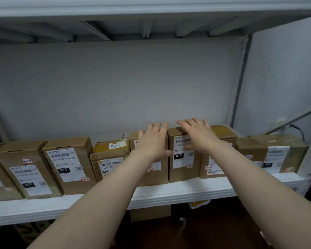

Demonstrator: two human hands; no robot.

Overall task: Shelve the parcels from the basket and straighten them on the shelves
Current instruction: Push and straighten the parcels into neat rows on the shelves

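Observation:
A row of several brown cardboard parcels with white labels stands along the front of a white shelf [169,194]. My left hand [153,141] lies flat, fingers straight, against the front and top of one middle parcel [151,174]. My right hand [198,136] rests with spread fingers on the neighbouring parcel marked 010 [181,169] and reaches over toward the parcel to its right [215,162]. A tape-wrapped parcel [109,157] sits just left of my left hand. Neither hand grips anything. The basket is not in view.
Grey back wall and free depth lie behind the parcel row. The shelf above [151,8] overhangs. A steel upright [239,83] and side panel bound the right end, with a dark cable [299,131] there. More parcels [150,213] sit on the level below.

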